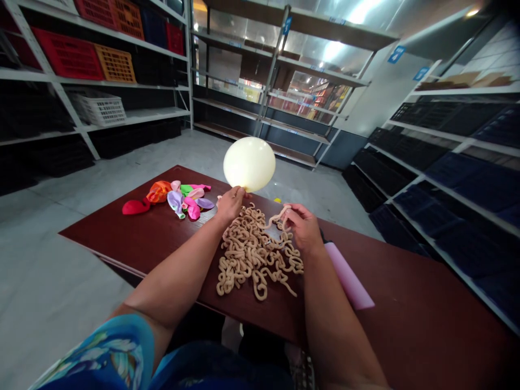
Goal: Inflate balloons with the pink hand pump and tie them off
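Fingers of the left hand (229, 203), at the centre of the frame, are closed around the neck of an inflated pale yellow balloon (249, 163), which stands up just above the fist. Left of that hand, in the middle-left of the picture, a small heap of limp balloons (179, 199) in red, orange, pink, green and purple lies on the dark wooden table (406, 303). Just below and between both hands sits a tangled pile of tan rubber bands (255, 254), touching the tabletop. Right of centre, the right hand (303, 226) pinches one tan band (277, 216) between thumb and fingertips, lifted a little off the pile and held near the balloon's neck.

Judging from this, the step in hand is sealing the filled balloon, with the band ready but not yet wound on. The next move seems to call for a steady pinch on the neck so no air escapes while the band is brought across and looped. A pink flat sheet (349, 277) lies beside the right forearm, toward the lower right.
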A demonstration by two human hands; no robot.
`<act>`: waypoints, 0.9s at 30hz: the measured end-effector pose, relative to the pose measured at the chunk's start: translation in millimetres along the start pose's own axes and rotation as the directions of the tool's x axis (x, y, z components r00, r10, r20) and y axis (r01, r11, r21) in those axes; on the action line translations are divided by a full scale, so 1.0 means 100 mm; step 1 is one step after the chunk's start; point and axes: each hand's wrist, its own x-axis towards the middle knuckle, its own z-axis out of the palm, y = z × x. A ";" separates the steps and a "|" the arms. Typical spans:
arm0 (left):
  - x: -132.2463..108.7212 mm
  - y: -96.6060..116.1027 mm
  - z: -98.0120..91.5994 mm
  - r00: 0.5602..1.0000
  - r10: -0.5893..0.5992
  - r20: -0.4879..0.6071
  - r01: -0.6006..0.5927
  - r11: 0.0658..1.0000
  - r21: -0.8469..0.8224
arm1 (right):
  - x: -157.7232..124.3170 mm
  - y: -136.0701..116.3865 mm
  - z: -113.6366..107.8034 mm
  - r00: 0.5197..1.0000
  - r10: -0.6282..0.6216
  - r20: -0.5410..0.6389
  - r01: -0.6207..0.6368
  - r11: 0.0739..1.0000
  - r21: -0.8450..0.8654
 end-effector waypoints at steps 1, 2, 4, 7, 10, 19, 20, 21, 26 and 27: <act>-0.02 0.02 0.00 1.000 0.028 0.014 -0.029 0.999 0.036 | -0.01 -0.02 0.01 1.000 0.001 0.019 -0.002 1.000 0.016; -0.03 0.04 0.00 0.997 0.065 0.037 -0.068 0.994 0.089 | -0.02 -0.04 0.03 0.999 0.007 0.031 -0.007 1.000 0.020; -0.07 0.07 0.01 0.991 0.116 0.069 -0.127 0.973 0.193 | -0.05 -0.06 0.06 0.999 0.031 0.030 -0.031 0.999 0.008; -0.10 0.09 0.05 0.991 0.123 0.054 -0.133 0.957 0.259 | -0.07 -0.08 0.12 0.997 0.074 0.007 -0.074 0.997 0.005; -0.11 0.09 0.10 0.998 0.007 0.059 -0.009 0.999 0.039 | -0.10 -0.09 0.18 0.996 0.074 0.041 -0.076 0.995 0.062; -0.16 0.12 0.16 0.895 -0.256 0.365 0.413 0.783 -0.465 | -0.13 -0.04 0.25 0.999 0.021 -0.028 -0.022 0.998 -0.058; -0.17 0.13 0.17 0.894 -0.256 0.367 0.410 0.796 -0.446 | -0.13 -0.03 0.27 0.999 -0.003 -0.048 0.000 0.998 -0.069; -0.18 0.13 0.18 0.892 -0.256 0.373 0.409 0.807 -0.425 | -0.13 -0.02 0.28 0.998 -0.026 -0.066 0.021 0.997 -0.074; -0.20 0.07 0.22 0.902 -0.224 0.369 0.346 0.886 -0.309 | -0.15 -0.03 0.34 0.994 -0.087 -0.058 0.078 0.986 -0.149; -0.21 0.06 0.23 0.908 -0.217 0.358 0.328 0.900 -0.286 | -0.16 -0.04 0.35 0.994 -0.097 -0.043 0.088 0.981 -0.175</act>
